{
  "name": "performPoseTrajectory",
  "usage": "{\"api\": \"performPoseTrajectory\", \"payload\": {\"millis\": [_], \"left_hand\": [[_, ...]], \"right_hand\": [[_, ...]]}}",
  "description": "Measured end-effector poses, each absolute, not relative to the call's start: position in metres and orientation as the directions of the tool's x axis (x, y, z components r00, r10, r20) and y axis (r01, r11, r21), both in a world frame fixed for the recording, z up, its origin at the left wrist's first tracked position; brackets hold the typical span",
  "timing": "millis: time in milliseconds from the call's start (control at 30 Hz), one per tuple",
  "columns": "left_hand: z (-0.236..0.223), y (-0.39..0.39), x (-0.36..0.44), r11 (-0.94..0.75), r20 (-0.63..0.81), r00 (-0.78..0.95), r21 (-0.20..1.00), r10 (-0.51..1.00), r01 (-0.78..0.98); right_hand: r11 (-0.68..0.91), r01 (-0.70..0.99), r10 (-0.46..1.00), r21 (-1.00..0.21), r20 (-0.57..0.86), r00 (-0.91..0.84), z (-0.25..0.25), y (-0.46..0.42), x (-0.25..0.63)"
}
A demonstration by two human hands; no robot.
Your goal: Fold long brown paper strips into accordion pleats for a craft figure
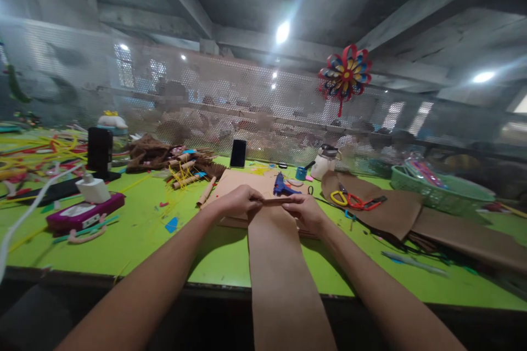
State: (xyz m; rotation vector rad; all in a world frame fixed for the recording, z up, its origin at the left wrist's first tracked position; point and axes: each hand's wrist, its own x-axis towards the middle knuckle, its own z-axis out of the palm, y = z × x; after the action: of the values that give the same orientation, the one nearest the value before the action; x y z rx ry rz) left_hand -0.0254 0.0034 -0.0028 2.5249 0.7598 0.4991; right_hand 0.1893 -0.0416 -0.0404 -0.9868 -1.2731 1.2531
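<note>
Head view: both hands [244, 200] [307, 211] pinched closed on brown paper strip [282, 269].

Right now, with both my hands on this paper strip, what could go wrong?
The strip hangs over the edge of the table, so its free end might drag or crease.

Your left hand and right hand pinch its far end by the fingertips; easing off could let that end open out.

The glue gun lies just beyond your fingers; if hot, which I can't tell, it might burn you.
</note>
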Motion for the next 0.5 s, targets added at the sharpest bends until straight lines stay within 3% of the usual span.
{"api": "performPoseTrajectory", "payload": {"millis": [333,500], "left_hand": [[-0.001,0.000,-0.021,-0.761,0.219,0.779,0.478,0.587,0.439],[-0.007,-0.002,-0.012,-0.761,0.232,0.784,0.504,0.575,0.409]], "right_hand": [[0.067,-0.186,0.971,-0.980,0.107,-0.212,-0.039,-0.044,0.188],[0.052,-0.100,0.979,-0.994,0.071,-0.193,-0.050,-0.039,0.187]]}}
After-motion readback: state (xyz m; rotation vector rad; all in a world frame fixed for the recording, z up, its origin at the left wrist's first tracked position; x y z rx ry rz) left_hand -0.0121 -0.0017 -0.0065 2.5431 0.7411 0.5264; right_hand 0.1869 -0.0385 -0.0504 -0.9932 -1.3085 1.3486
